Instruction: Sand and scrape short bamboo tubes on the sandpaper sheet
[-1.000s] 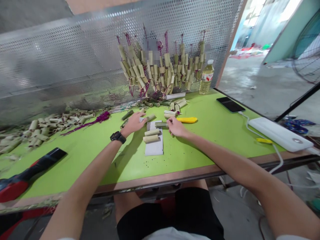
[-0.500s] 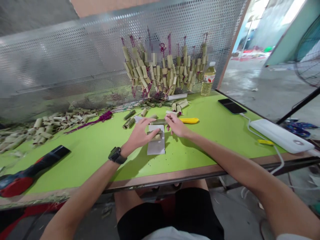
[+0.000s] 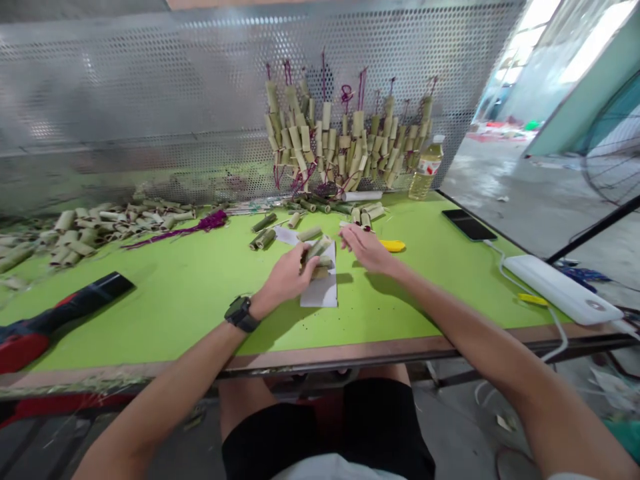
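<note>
My left hand point(image 3: 289, 273) is closed round a short green bamboo tube point(image 3: 317, 247), tilted over a sheet of white paper point(image 3: 319, 295). Under and beside its fingers, more cut bamboo pieces point(image 3: 323, 272) lie on the paper. To the right, my right hand point(image 3: 366, 248) hovers with curled fingers close together, apart from the tube; what they hold, if anything, is hidden. A yellow handle point(image 3: 393, 246) lies on the table just behind that hand, partly covered by it. Past the paper rest loose bamboo tubes point(image 3: 265, 239).
Bamboo strung on purple cord point(image 3: 303, 143) hangs on the perforated metal panel point(image 3: 150, 100). A bamboo pile point(image 3: 75, 240), purple string point(image 3: 210, 221) and a red-black power tool point(image 3: 70, 313) lie left. An oil bottle point(image 3: 425, 170), phone point(image 3: 469, 225) and white power bank point(image 3: 560, 287) are right.
My right hand has come off the tube's end and is now apart from it. The left hand has closed round the tube and tilted it. The view has shifted slightly.
</note>
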{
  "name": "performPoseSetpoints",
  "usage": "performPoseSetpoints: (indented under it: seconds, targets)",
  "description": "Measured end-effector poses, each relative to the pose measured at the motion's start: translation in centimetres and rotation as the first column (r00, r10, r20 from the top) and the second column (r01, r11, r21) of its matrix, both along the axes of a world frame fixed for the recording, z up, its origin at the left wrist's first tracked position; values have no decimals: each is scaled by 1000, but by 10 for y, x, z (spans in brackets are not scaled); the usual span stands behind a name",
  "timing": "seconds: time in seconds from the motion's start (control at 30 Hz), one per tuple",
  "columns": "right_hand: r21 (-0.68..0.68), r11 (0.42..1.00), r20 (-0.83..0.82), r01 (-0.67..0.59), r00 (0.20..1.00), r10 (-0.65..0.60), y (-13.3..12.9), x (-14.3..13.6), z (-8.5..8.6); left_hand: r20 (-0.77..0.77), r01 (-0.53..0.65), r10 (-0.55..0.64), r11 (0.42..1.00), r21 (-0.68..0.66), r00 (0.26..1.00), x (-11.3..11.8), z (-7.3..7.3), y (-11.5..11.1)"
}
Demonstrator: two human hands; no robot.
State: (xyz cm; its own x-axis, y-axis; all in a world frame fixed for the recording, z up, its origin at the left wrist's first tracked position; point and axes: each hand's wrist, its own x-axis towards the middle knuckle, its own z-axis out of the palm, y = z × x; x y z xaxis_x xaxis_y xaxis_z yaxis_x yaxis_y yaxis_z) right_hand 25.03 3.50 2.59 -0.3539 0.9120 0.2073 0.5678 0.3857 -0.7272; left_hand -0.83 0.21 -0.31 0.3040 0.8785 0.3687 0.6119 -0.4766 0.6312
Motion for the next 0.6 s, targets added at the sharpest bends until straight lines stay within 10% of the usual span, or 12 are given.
performPoseSetpoints:
  seconds: [0.13,0.33,0.6]
  targets:
    - [47,960,310,277,909,-278,22,31,-8,319,-31,36,999,-22,947,-5,1,6]
    - [137,925,575,354,732,-365,43,61,-24,651,91,-8,991,-95,759,-2,-9,8]
    - [53,939,480,339,816,-321,45,43,-22,718,193,-6,965,-180,696,9,-13,3]
